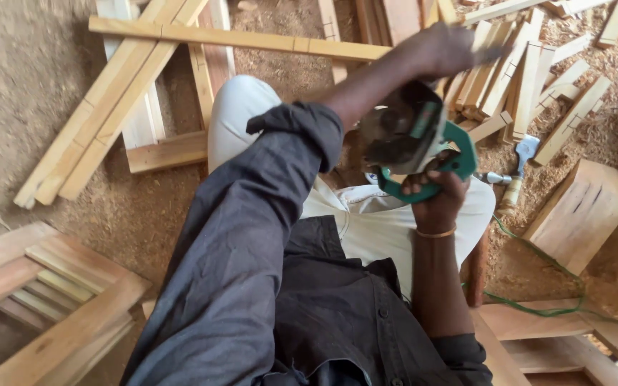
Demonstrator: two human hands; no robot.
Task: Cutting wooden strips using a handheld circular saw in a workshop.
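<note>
Head view is looking straight down on a seated person working among cut timber on a sawdust-covered floor. The right hand (438, 196) is gripping the green handle of a handheld circular saw (413, 139), fingers wrapped fully around it, wrist bent upward so that the tool is sitting above the lap, over the pale trousers. The left hand (448, 46) is reaching forward past the saw toward the pile of short wooden strips (520, 75); motion blur is hiding the fingers, so whether that hand is closed on a strip or merely touching it cannot be told. The left arm is extending across the body, its dark sleeve pushed up to the elbow.

Judged from this layout, the step in hand is selecting or positioning a workpiece while the saw is being held ready. The following move appears to call for a firm hold on one strip and a steady saw base before any cut.

A long batten (237, 39) is lying across the stacked boards ahead. A hammer (520, 168) is resting on the floor just right of the saw, and a green power cord (538, 286) is trailing beside a wooden block (584, 211).
</note>
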